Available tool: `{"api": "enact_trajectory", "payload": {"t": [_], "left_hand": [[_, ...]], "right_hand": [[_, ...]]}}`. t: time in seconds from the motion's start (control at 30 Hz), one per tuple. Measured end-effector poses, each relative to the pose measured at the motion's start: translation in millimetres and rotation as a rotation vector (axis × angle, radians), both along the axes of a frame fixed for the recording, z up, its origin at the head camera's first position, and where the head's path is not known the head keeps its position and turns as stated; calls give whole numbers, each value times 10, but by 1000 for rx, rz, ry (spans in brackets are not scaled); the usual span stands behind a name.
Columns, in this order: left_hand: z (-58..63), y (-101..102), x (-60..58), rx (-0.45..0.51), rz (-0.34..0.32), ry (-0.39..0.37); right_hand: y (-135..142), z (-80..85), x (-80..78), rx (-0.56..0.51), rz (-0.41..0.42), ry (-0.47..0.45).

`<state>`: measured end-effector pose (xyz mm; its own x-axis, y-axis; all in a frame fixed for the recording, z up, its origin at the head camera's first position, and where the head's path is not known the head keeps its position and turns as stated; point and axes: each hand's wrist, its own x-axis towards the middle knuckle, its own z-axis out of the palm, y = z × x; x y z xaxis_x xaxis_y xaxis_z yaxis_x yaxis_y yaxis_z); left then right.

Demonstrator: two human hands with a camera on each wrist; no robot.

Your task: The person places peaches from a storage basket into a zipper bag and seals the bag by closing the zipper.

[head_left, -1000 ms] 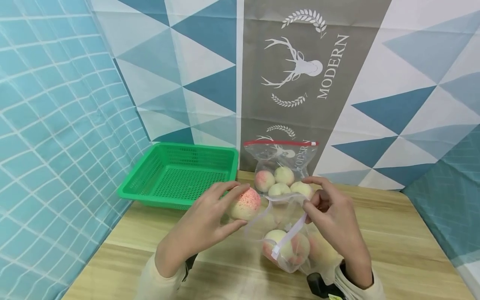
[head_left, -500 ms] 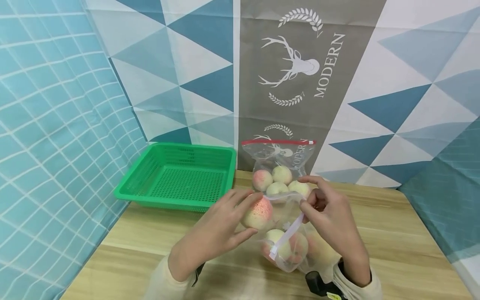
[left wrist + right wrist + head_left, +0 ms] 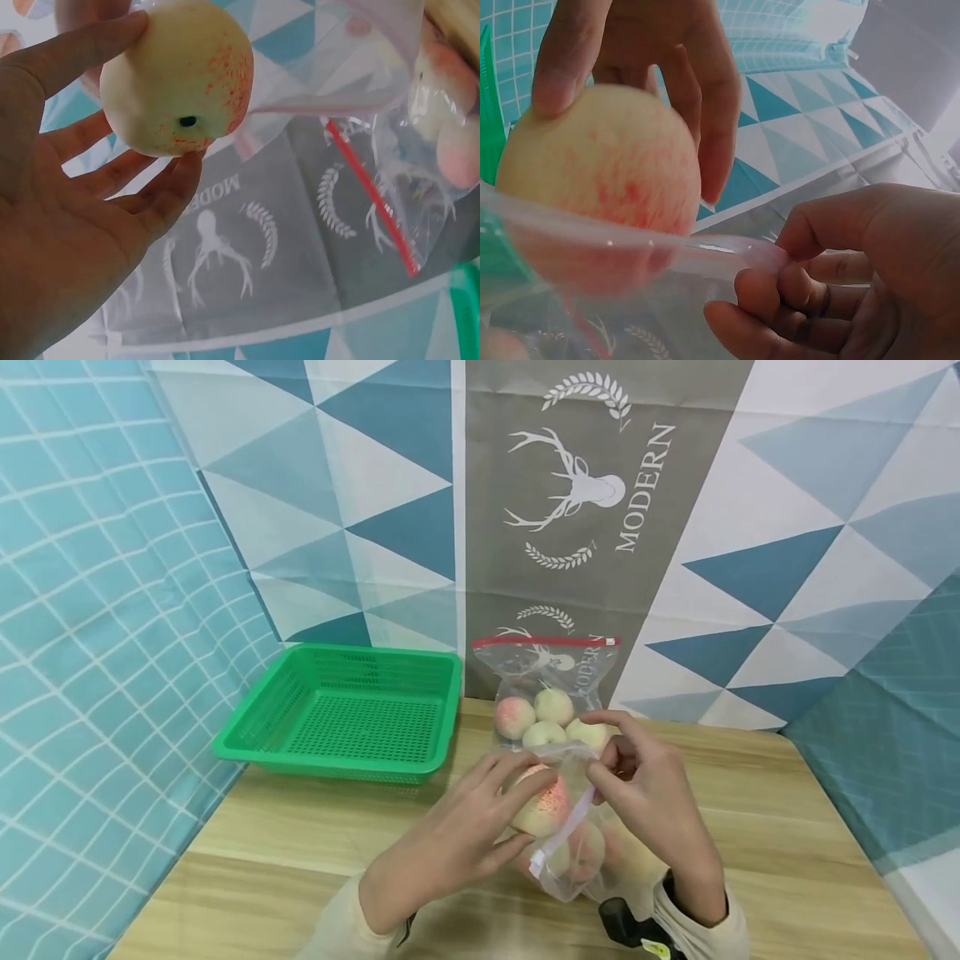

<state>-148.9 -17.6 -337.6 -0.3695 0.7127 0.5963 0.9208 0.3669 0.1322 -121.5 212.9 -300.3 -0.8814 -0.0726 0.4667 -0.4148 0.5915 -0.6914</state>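
My left hand (image 3: 468, 827) grips a peach (image 3: 546, 803), pale yellow with red speckles, between thumb and fingers. It sits at the mouth of a clear zip bag (image 3: 558, 887) with a white slider strip; in the right wrist view the peach's lower part (image 3: 607, 262) shows through the bag's film. My right hand (image 3: 651, 789) pinches the bag's rim at the right with thumb and forefinger. Several peaches (image 3: 587, 847) are inside this bag, low down. Behind it a second clear bag with a red zip (image 3: 546, 642) stands upright, holding several peaches (image 3: 553, 706).
A green plastic basket (image 3: 337, 760) stands at the back left, with nothing in it. The wooden table (image 3: 270, 852) meets a patterned backdrop (image 3: 405, 527) behind, and a blue tiled cloth (image 3: 90, 610) hangs at the left.
My left hand has carried the peach rightward, from beside the bag to its mouth. The right hand keeps pinching the rim. The whole head view has shifted slightly.
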Motion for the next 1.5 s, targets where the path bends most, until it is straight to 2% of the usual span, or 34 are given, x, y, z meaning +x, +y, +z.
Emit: {"api": "enact_trajectory", "payload": {"t": [0.17,0.37,0.47,0.57,0.73,0.87,0.97,1.07,1.13,1.3,1.4,1.5], "left_hand": [[-140,110,-44,-55,9,13],[-292,205,-71,-125,67,54],[-283,208,-78,-126,73,65],[-223,186,-96,-85,58,93],[-85,83,-139,8,52,59],[-13,-38,-180,-33,125,-10],[-20,-111,-208,-139,183,-117],[-78,-127,-245,-252,200,-274],[-134,-105,-283,-295,205,-351],[-308,-27,-402,-273,239,-419],[-423,-6,-472,-286,199,-447],[-486,-1,-517,-300,90,-495]], "right_hand": [[-30,-13,-17,3,25,-8],[-48,-23,-19,3,32,-25],[-37,-13,-17,-3,29,-27],[-8,6,-11,-10,22,-18],[61,44,4,-4,-11,0],[131,66,24,1,-58,13],[185,74,37,8,-103,33],[225,78,40,11,-128,52],[238,80,43,8,-127,60],[241,73,45,10,-123,64],[241,58,42,7,-121,58],[243,42,29,11,-122,54]]}}
